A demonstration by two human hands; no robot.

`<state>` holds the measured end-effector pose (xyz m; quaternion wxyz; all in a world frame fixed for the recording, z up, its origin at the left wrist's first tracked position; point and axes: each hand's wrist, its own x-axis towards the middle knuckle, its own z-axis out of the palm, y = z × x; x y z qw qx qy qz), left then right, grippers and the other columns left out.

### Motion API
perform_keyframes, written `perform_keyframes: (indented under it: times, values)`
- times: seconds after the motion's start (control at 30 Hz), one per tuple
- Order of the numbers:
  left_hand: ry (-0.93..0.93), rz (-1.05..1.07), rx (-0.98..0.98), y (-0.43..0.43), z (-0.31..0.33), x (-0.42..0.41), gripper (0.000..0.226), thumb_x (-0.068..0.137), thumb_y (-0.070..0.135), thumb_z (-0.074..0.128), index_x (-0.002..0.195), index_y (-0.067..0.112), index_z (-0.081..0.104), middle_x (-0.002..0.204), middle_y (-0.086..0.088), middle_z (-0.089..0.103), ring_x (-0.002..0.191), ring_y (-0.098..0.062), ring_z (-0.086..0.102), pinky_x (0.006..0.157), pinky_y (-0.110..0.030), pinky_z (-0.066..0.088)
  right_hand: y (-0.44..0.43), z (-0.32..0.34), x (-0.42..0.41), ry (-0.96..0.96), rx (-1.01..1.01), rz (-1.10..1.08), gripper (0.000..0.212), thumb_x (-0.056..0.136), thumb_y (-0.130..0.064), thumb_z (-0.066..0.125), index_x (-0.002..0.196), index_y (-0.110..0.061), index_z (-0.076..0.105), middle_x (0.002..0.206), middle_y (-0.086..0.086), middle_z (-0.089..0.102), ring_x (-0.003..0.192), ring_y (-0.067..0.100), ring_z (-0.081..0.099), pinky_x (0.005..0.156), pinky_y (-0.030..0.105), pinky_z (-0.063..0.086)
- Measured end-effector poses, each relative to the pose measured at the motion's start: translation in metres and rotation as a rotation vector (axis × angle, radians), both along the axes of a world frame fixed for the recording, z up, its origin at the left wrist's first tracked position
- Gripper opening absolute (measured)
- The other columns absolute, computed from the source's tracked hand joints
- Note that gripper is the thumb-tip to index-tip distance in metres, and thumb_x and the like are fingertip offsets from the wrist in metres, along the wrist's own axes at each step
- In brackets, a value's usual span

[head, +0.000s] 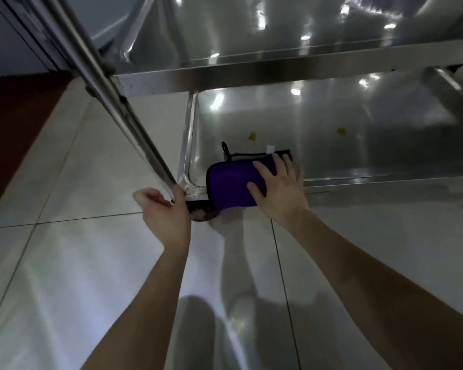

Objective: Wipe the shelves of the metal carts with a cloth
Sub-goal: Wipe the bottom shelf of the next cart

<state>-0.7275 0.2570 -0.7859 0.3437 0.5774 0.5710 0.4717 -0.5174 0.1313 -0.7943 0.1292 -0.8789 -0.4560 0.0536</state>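
Note:
A purple cloth with a black edge, a loop and a white tag lies over the front left corner of the metal cart's bottom shelf. My right hand presses flat on the cloth, fingers spread. My left hand is wrapped around the foot of the cart's slanted metal leg at the shelf corner. An upper shelf spans the top of the view.
Two small yellow specks sit on the bottom shelf behind the cloth. A dark caster wheel shows under the corner. Glossy pale floor tiles surround the cart, with a dark red strip at the left.

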Motion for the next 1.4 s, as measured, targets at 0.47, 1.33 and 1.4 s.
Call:
perform_keyframes:
  times: [0.47, 1.33, 1.4]
  values:
    - [-0.333, -0.211, -0.016, 0.086, 0.011, 0.038, 0.042, 0.092, 0.031, 0.071, 0.068, 0.002, 0.053, 0.057, -0.011, 0.046, 0.048, -0.022, 0.050, 0.050, -0.031, 0.049, 0.079, -0.031, 0.014, 0.039, -0.219, 0.068, 0.097, 0.075, -0.105, -0.005, 0.163, -0.064, -0.003, 0.178, 0.014, -0.017, 0.161, 0.047, -0.022, 0.114, 0.083, -0.020]
    - [-0.279, -0.264, -0.045, 0.075, 0.021, 0.029, 0.038, 0.091, 0.025, 0.069, 0.062, 0.006, 0.052, 0.056, -0.012, 0.049, 0.050, -0.023, 0.050, 0.051, -0.038, 0.044, 0.126, -0.033, -0.054, 0.032, -0.240, 0.168, 0.069, 0.103, -0.077, 0.013, 0.166, -0.057, -0.004, 0.178, 0.010, -0.021, 0.161, 0.043, -0.024, 0.115, 0.082, -0.018]
    - [-0.273, -0.284, -0.076, 0.073, 0.024, 0.024, 0.042, 0.090, 0.022, 0.069, 0.052, 0.025, 0.051, 0.053, -0.004, 0.047, 0.047, -0.021, 0.049, 0.051, -0.035, 0.043, 0.103, -0.033, -0.042, 0.045, -0.234, 0.151, 0.071, 0.099, -0.083, 0.013, 0.165, -0.061, -0.003, 0.179, 0.007, -0.019, 0.162, 0.041, -0.022, 0.116, 0.080, -0.019]
